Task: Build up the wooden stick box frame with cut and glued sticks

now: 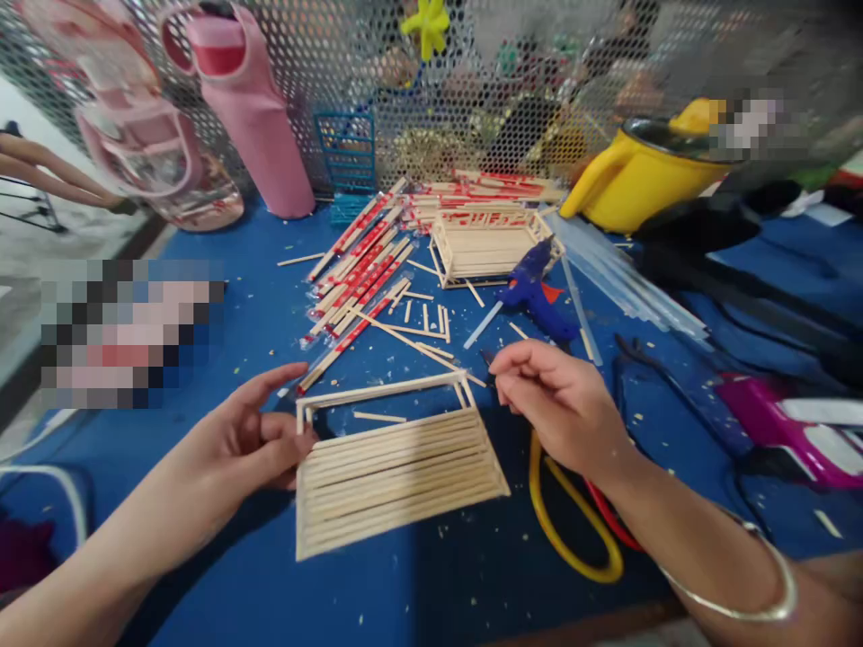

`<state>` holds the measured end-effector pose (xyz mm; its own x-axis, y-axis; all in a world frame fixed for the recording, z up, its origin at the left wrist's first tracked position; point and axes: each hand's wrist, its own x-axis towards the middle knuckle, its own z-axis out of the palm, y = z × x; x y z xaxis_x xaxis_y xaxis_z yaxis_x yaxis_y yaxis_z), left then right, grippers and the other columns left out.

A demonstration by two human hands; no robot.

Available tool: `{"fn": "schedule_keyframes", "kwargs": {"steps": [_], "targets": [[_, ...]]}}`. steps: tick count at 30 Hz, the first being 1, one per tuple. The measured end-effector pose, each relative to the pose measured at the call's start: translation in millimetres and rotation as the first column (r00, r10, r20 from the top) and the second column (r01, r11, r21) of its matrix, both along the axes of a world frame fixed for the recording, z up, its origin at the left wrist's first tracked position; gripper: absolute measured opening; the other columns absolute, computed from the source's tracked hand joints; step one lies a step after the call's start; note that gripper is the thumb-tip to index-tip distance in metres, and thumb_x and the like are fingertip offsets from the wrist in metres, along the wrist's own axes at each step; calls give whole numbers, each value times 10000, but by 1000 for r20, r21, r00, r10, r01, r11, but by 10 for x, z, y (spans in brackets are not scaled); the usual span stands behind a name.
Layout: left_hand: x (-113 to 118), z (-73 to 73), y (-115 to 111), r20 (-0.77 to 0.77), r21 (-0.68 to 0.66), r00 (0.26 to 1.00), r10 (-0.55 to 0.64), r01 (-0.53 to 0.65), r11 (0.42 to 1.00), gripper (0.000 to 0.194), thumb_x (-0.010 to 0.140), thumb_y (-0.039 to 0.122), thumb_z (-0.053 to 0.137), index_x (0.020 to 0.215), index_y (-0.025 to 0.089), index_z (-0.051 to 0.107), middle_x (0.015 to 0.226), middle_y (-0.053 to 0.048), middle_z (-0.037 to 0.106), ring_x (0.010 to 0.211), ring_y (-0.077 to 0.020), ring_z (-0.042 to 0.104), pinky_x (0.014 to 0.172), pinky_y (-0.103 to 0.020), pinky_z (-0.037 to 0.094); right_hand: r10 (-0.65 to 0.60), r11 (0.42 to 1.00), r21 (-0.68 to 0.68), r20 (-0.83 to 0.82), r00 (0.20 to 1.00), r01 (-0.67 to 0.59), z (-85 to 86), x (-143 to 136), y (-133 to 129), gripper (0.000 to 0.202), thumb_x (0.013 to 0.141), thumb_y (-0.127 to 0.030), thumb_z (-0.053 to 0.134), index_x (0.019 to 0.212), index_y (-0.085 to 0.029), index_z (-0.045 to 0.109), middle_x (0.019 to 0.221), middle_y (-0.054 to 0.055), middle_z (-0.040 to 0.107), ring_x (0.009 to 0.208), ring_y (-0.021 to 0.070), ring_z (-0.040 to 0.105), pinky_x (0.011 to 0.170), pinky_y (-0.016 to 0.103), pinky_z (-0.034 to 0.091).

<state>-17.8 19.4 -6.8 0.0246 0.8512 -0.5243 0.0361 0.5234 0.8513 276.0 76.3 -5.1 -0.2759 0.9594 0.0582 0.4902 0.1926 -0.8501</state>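
Note:
My left hand point(253, 440) grips the left edge of a small rack of pale wooden sticks point(397, 476), thumb and fingers closed on it. The rack has a slatted panel tilted towards me and an open frame along its far side. Beyond its right corner, my right hand point(556, 400) is closed in a pinch, apart from the rack. A small dark tip shows at its fingertips; what it belongs to is hidden. Under the right wrist lies a tool with yellow and red loop handles point(586, 530). A blue glue gun point(532, 292) rests just beyond that hand.
Wrapped chopsticks point(364, 261) and cut stick pieces lie beyond the rack, beside a second stick-built tray point(489, 247). Clear glue sticks point(627, 279) and a yellow mug point(640, 175) stand right; a magenta tool point(788, 431) lies nearer. Pink bottles point(260, 126) stand back left before perforated metal.

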Motion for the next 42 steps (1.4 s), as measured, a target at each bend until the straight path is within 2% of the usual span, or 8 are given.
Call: {"fn": "schedule_keyframes", "kwargs": {"steps": [6, 14, 19, 25, 33, 38, 42], "targets": [[10, 7, 19, 27, -20, 999, 45, -45, 999, 732, 676, 351, 761, 1319, 357, 411, 723, 6, 673, 636, -205, 665, 581, -309, 578, 284, 949, 102, 132, 950, -298, -6, -13, 1, 195, 830, -176, 517, 923, -223, 682, 749, 6, 670, 623, 122, 586, 585, 249, 440], [32, 46, -61, 14, 79, 999, 31, -32, 996, 626, 748, 347, 694, 1309, 301, 418, 778, 14, 671, 710, -176, 663, 634, -301, 577, 304, 913, 194, 258, 917, -358, -2, -29, 64, 192, 835, -213, 533, 865, -209, 722, 817, 25, 730, 719, 146, 649, 663, 252, 477], [63, 20, -58, 27, 126, 1000, -8, 5, 992, 645, 712, 294, 728, 1283, 254, 431, 755, 21, 665, 647, -137, 648, 604, -252, 560, 340, 845, 305, 327, 882, -439, -11, -8, 86, 185, 822, -213, 548, 867, -188, 725, 832, 30, 744, 723, 145, 671, 668, 247, 486], [75, -13, -64, 43, 197, 999, 0, -9, 980, 600, 695, 199, 721, 1239, 243, 470, 663, 43, 607, 584, -117, 631, 526, -188, 513, 299, 848, 333, 340, 892, -411, -25, -13, 61, 169, 817, -244, 560, 850, -200, 720, 835, 21, 747, 738, 154, 674, 662, 252, 482], [88, 1, -71, 22, 182, 1000, 6, -10, 983, 639, 701, 247, 717, 1275, 231, 438, 719, 21, 642, 607, -133, 635, 561, -237, 540, 356, 834, 278, 387, 850, -476, -11, 0, 90, 215, 842, -265, 522, 905, -160, 699, 751, 13, 707, 600, 107, 581, 604, 239, 413], [100, -12, -49, 8, 188, 1000, -20, 18, 982, 652, 721, 230, 690, 1306, 226, 402, 724, 23, 635, 641, -147, 636, 616, -287, 551, 337, 897, 185, 306, 891, -402, -13, -26, 95, 191, 826, -292, 535, 855, -168, 677, 760, 19, 698, 677, 131, 602, 653, 252, 433], [89, -10, -55, -57, 192, 998, -20, 30, 981, 650, 759, 302, 645, 1338, 225, 358, 709, 31, 611, 664, -169, 630, 644, -338, 549, 329, 932, 81, 223, 917, -354, -29, -49, 93, 183, 806, -320, 564, 823, -173, 671, 742, 13, 685, 667, 132, 593, 643, 257, 446]]}}
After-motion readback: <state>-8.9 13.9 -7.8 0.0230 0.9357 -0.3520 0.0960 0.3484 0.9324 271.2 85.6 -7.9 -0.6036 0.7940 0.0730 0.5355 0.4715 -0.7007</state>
